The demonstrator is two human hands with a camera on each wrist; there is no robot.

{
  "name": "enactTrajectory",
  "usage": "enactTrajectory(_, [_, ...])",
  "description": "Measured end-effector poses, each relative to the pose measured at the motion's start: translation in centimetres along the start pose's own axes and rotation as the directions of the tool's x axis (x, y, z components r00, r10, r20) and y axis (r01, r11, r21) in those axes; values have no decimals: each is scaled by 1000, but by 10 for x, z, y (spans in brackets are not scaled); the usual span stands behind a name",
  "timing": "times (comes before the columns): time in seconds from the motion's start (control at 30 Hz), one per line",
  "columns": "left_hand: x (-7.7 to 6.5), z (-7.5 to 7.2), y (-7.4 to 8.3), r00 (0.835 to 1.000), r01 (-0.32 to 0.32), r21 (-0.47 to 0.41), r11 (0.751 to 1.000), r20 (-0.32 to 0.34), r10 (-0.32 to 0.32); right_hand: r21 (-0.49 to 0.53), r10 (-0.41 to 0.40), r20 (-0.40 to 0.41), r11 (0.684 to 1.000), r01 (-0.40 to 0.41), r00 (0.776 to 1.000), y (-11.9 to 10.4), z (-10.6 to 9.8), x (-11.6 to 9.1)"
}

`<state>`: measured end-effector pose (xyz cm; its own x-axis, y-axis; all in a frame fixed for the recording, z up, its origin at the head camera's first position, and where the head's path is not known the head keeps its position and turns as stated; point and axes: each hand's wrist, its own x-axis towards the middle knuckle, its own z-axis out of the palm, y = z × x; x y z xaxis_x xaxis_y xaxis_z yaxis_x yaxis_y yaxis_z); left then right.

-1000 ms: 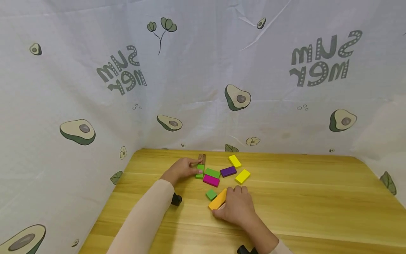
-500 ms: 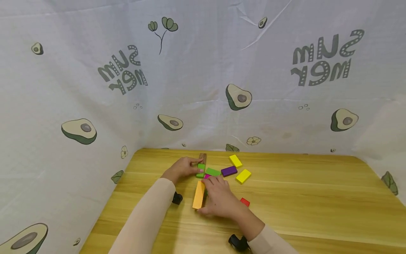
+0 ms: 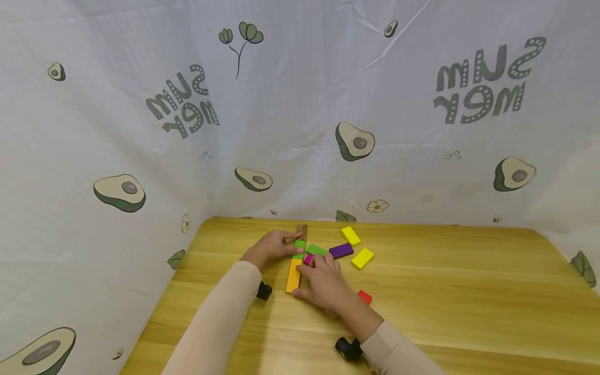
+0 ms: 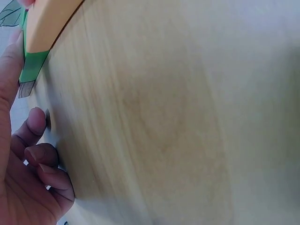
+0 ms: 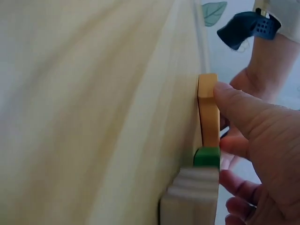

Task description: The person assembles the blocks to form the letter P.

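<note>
In the head view, my left hand (image 3: 272, 247) holds a green block (image 3: 299, 246) between thumb and forefinger, the forefinger reaching over the brown wood-grain piece (image 3: 302, 232) beyond it. My right hand (image 3: 325, 284) grips a long orange block (image 3: 294, 276) by its two ends, thumb at the near one. The orange block lies in line with the green one, its far end right at the green block's near end. The right wrist view shows the thumb on the orange block (image 5: 208, 117). Beside the right fingers a magenta block (image 3: 308, 259) is partly hidden.
Right of the hands lie another green block (image 3: 316, 249), a purple block (image 3: 341, 251) and two yellow blocks, one farther back (image 3: 350, 236). A red block (image 3: 364, 297) sits beside the right wrist. Pale stepped wood (image 5: 192, 197) stands near the right palm. A printed curtain hangs behind the table.
My right hand has carried the orange block left, turned it lengthwise, and slid it forward to the green block. The red block has come into sight. My left hand keeps its place.
</note>
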<state>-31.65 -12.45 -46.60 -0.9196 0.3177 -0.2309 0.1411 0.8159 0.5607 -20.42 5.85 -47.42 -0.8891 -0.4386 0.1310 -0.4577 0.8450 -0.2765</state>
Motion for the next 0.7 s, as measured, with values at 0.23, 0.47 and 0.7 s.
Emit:
enactTrajectory(0.23, [-1, -1, 1, 1000, 1, -8, 1000, 5, -1, -24, -1, 2, 1000, 1, 1000, 2, 0, -2])
enactTrajectory(0.47, [0, -1, 1, 1000, -16, 4, 1000, 10, 16, -26, 1, 5, 1000, -1, 1000, 3, 1, -4])
enactTrajectory(0.7, [-2, -1, 1, 1000, -7, -5, 1000, 24, 7, -23, -4, 15, 1000, 4, 1000, 4, 0, -4])
